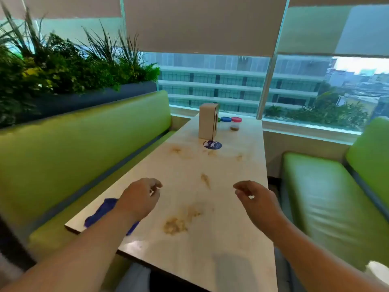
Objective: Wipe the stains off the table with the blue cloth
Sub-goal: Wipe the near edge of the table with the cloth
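Observation:
A long pale table [231,245] carries several brownish stains; the largest stain [175,225] lies near the front, another stain [205,180] sits mid-table, and fainter ones lie farther back. The blue cloth [101,212] lies crumpled at the table's near left corner, partly hidden under my left forearm. My left hand [140,197] hovers above the table just right of the cloth, fingers loosely curled, holding nothing. My right hand [255,199] hovers over the right side of the table, fingers relaxed and empty.
A beige tissue box [207,121] stands at the far end, with small lidded jars [235,123] beside it and a round blue sticker [212,145] in front. Green benches [84,148] flank the table on both sides; a planter and windows lie behind.

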